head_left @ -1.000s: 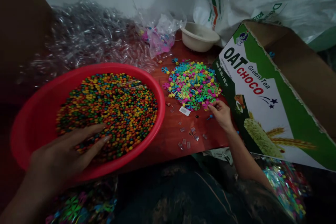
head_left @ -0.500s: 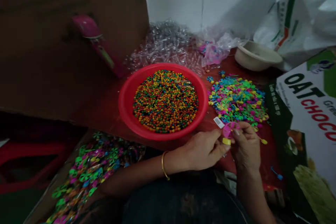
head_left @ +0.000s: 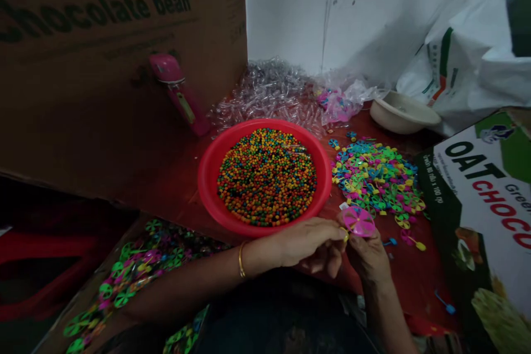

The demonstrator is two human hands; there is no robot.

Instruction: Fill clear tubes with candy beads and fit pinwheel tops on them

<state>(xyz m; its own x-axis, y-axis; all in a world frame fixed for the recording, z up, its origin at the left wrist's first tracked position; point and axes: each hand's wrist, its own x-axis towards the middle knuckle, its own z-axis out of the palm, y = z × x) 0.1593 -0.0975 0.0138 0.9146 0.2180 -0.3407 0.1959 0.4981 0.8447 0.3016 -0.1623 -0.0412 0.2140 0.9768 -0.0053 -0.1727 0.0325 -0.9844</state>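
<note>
My left hand, with a gold bangle at its wrist, has its thumb and index finger pinched on a small yellow plastic piece. Right beside it, my right hand grips a pink spoked toy fan wheel, its round face turned towards me. The two hands meet at the near right of a red basin full of small coloured candy balls. Behind my right hand lies a pile of coloured plastic fan pieces. Whether the yellow piece joins the wheel is hard to see.
A box of finished-looking coloured toys sits lower left. Clear plastic tubes are heaped at the back, near a beige bowl. Cardboard with a pink torch-like object stands left; a printed carton stands right.
The view has tilted up a little. My right hand has turned the pink wheel face-on. The yellow piece, earlier below the wheel, is now at its left edge between my left fingertips.
</note>
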